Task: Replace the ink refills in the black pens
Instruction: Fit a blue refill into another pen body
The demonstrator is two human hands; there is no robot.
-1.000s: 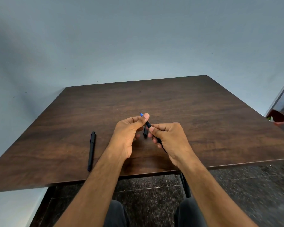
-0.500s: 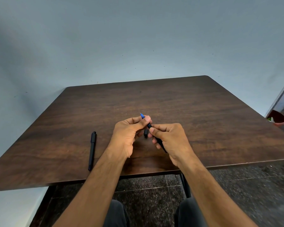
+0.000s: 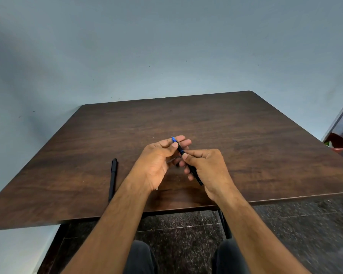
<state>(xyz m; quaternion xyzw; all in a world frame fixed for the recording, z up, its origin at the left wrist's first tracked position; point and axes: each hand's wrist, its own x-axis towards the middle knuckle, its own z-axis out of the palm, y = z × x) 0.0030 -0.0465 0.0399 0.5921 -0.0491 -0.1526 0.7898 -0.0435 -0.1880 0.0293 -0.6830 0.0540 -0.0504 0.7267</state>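
over the dark wood-grain counter (image 3: 246, 135) both hands meet on one slim black pen (image 3: 188, 164) with a blue tip, held slanting just above the surface: the right hand (image 3: 208, 171) curls around the smooth barrel, and the left hand (image 3: 158, 161) pinches the tip end between thumb and fingers. a second black pen (image 3: 112, 179), a straight matte stick, lies flat on the counter well left of the hands, and a round reddish pot (image 3: 338, 143) sits on the speckled stone floor at the far right
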